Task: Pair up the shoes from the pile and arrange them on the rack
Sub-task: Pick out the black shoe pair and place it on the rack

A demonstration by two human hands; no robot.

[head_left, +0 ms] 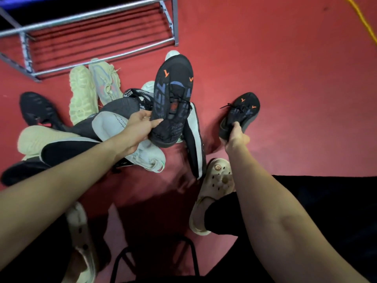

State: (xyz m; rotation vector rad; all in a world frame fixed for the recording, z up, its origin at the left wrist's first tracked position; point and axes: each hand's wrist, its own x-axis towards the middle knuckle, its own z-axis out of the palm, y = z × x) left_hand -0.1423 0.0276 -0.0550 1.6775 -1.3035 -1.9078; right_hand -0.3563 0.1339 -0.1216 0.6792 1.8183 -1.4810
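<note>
We see a matt red floor (pixel 285 58), smooth and faintly scuffed. Beyond the pile, the rack (pixel 98 35) gleams: bare metal tubes. The black shoe (pixel 173 94) nearest the rack shows knitted mesh cloth, matt. Left of it, a cream shoe (pixel 81 92) shows a knobbly rubbery sole. Nearest us, a clog (pixel 214 180) looks like smooth moulded plastic.

I see my left hand (pixel 140 127) gripping a black sneaker (pixel 173 94) above the shoe pile (pixel 98 127); my right hand (pixel 236 135) gripping its matching black sneaker (pixel 240 113) at right; metal rack (pixel 91 37) far left; red floor (pixel 285 68).
</note>
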